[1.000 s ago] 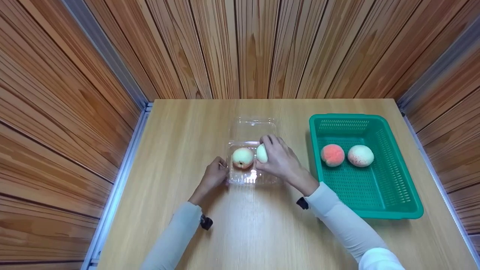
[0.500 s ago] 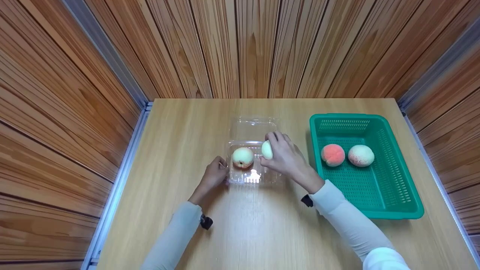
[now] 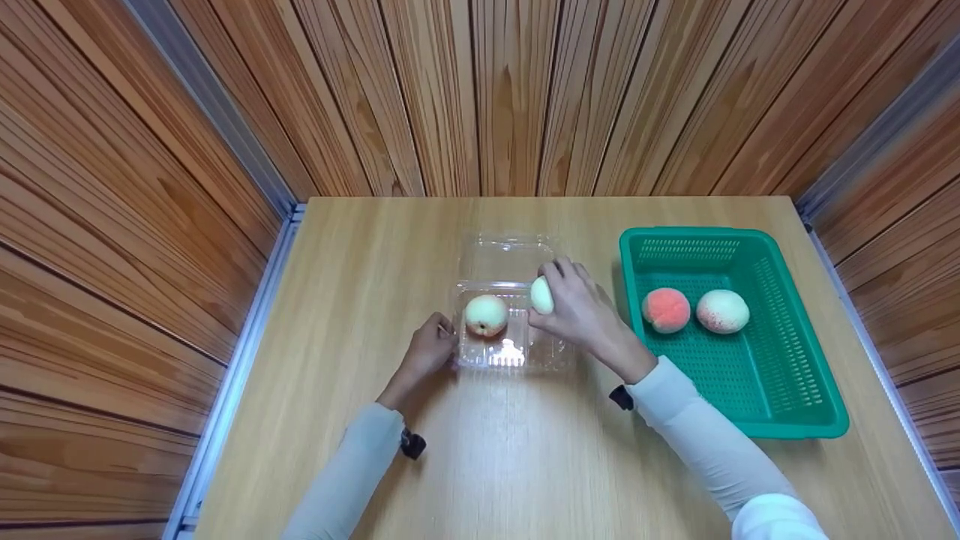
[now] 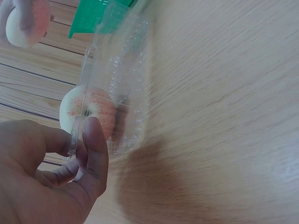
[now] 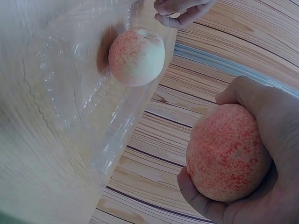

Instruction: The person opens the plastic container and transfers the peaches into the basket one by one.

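Clear container (image 3: 480,355) pinched at rim by left hand (image 3: 432,345), one peach (image 3: 486,315) inside, another peach (image 5: 228,151) clasped above by right hand (image 3: 579,311)

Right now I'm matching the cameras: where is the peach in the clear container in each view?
Head: the boxed peach, near centre, slightly low.
Left wrist: the boxed peach, left of centre, mid-height.
Right wrist: the boxed peach, upper part, slightly left of centre.
Shared landmark: the left hand, close to it in every view.
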`<act>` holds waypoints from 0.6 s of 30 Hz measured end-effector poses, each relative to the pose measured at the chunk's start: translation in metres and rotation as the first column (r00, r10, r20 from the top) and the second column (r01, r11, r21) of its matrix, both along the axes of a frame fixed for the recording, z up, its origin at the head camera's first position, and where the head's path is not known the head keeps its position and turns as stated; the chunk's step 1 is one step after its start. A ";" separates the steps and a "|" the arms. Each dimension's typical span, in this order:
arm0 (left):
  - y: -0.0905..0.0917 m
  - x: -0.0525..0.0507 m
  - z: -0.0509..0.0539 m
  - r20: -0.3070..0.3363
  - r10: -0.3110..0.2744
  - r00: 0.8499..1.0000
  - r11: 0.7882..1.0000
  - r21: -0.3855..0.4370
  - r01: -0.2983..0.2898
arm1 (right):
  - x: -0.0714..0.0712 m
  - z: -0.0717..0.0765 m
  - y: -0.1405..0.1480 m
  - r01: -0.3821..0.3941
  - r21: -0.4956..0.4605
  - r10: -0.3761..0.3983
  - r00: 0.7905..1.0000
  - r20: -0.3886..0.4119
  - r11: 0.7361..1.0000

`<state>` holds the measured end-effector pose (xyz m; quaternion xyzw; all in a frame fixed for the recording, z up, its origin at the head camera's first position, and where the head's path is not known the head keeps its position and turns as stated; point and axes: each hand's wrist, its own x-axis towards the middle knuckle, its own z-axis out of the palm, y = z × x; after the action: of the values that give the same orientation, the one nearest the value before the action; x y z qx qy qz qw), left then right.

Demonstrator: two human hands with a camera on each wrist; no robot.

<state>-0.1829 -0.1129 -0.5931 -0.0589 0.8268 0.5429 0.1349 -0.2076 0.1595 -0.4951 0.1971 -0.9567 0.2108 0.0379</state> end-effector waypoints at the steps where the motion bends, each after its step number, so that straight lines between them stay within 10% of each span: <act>1: 0.000 0.000 0.000 0.000 0.001 1.000 1.000 0.003 -0.001 | 0.000 0.000 0.001 0.000 0.001 0.000 1.000 0.000 1.000; 18: 0.000 0.001 -0.001 -0.052 -0.011 0.999 0.999 -0.034 0.010 | -0.004 0.004 0.016 0.011 0.010 -0.011 1.000 -0.023 1.000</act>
<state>-0.1815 -0.1132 -0.5937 -0.0425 0.8393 0.5296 0.1150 -0.2115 0.1751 -0.4910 0.1945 -0.9583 0.2036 0.0489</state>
